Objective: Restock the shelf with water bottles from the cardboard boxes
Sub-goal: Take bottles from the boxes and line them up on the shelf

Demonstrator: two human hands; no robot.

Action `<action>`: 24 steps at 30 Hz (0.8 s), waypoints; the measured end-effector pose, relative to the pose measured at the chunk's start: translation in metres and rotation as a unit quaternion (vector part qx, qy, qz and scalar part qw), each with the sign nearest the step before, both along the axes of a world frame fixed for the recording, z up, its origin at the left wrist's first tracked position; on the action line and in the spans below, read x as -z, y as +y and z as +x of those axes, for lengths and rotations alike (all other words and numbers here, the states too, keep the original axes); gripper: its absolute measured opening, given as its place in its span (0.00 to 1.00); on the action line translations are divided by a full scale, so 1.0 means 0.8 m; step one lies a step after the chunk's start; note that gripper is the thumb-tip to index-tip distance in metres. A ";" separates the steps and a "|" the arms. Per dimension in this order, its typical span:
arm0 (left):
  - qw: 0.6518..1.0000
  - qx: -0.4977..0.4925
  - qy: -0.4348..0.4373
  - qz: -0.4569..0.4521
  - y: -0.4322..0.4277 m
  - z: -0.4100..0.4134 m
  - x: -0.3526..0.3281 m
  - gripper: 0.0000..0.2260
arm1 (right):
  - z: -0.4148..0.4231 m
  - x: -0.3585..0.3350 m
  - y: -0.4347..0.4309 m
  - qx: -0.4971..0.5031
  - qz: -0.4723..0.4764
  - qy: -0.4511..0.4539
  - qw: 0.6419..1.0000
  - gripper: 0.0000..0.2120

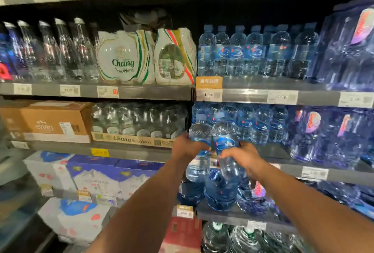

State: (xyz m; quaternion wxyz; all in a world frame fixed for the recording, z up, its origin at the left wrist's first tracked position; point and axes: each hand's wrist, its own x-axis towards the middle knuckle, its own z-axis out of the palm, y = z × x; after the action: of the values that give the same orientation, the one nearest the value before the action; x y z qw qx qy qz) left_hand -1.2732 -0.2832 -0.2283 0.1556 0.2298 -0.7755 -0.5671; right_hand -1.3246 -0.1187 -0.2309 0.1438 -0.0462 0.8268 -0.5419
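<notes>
I hold two clear blue-labelled water bottles at the front of the middle shelf [269, 149]. My left hand [187, 147] grips the left water bottle [199, 131] around its middle. My right hand [245, 156] grips the right water bottle [224, 141], which tilts with its base toward the shelf. Both bottles point at a row of matching blue bottles [253, 123] standing behind them. A closed brown cardboard box [54, 121] sits on the same shelf level at far left.
The shelf above carries more blue bottles [257, 50], Chang soda water packs [125, 58] and glass bottles [50, 50]. Shrink-wrapped blue packs [334, 135] fill the right. A Chang tray [139, 127] stands beside the box. White and blue cartons [97, 173] lie lower left.
</notes>
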 end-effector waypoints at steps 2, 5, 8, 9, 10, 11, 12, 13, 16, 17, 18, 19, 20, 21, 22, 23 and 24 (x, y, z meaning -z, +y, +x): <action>1.000 -0.008 -0.008 0.000 0.000 -0.019 -0.005 0.39 | -0.021 -0.004 -0.004 0.011 -0.006 -0.016 1.000 0.31; 0.998 -0.038 -0.035 -0.028 -0.009 -0.048 -0.003 0.31 | -0.050 -0.002 -0.013 0.023 -0.014 -0.030 0.999 0.42; 0.998 -0.041 -0.038 -0.034 -0.022 -0.072 -0.003 0.30 | -0.075 0.003 -0.028 0.035 -0.037 -0.025 0.998 0.51; 0.998 -0.035 -0.037 -0.033 -0.025 -0.079 -0.003 0.29 | -0.091 0.011 -0.032 0.044 -0.050 -0.022 0.998 0.52; 0.998 -0.031 -0.037 -0.028 -0.030 -0.087 -0.002 0.28 | -0.105 0.018 -0.036 0.054 -0.065 -0.023 0.996 0.54; 0.999 -0.027 -0.035 -0.023 -0.036 -0.096 -0.002 0.28 | -0.119 0.025 -0.041 0.068 -0.084 -0.030 0.994 0.58; 0.999 -0.022 -0.030 -0.023 -0.042 -0.105 -0.002 0.27 | -0.124 0.025 -0.046 0.080 -0.101 -0.035 0.991 0.57; 0.999 -0.019 -0.026 -0.024 -0.048 -0.113 -0.002 0.27 | -0.128 0.025 -0.050 0.093 -0.110 -0.038 0.989 0.52; 0.999 -0.019 -0.018 -0.031 -0.060 -0.135 -0.003 0.28 | -0.116 0.000 -0.065 0.118 -0.085 -0.024 0.989 0.37; 0.999 -0.021 -0.017 -0.032 -0.063 -0.143 -0.003 0.28 | -0.119 -0.001 -0.070 0.127 -0.080 -0.022 0.988 0.36; 0.999 -0.022 -0.012 -0.034 -0.066 -0.151 -0.001 0.29 | -0.127 0.002 -0.075 0.133 -0.075 -0.017 0.988 0.38; 0.999 -0.020 -0.013 -0.037 -0.070 -0.159 0.002 0.28 | -0.132 0.003 -0.081 0.138 -0.069 -0.012 0.988 0.41; 0.999 -0.013 -0.012 -0.041 -0.073 -0.165 0.006 0.27 | -0.138 0.007 -0.085 0.142 -0.065 -0.009 0.988 0.44; 0.999 -0.005 -0.007 -0.040 -0.075 -0.170 0.012 0.25 | -0.143 0.010 -0.090 0.146 -0.062 -0.008 0.987 0.44; 0.999 -0.001 0.003 -0.035 -0.076 -0.175 0.019 0.22 | -0.149 0.015 -0.094 0.148 -0.054 -0.004 0.988 0.42; 0.999 0.000 0.016 -0.030 -0.076 -0.177 0.026 0.21 | -0.153 0.017 -0.097 0.147 -0.043 0.001 0.988 0.39; 0.999 -0.002 0.026 -0.032 -0.076 -0.179 0.034 0.21 | -0.157 0.022 -0.099 0.146 -0.033 0.006 0.989 0.38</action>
State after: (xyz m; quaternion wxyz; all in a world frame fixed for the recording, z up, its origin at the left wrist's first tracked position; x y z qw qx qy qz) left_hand -1.4163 -0.3442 -0.2557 0.1845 0.2116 -0.7882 -0.5476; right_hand -1.4506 -0.1977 -0.2486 0.0564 0.0673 0.8069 -0.5841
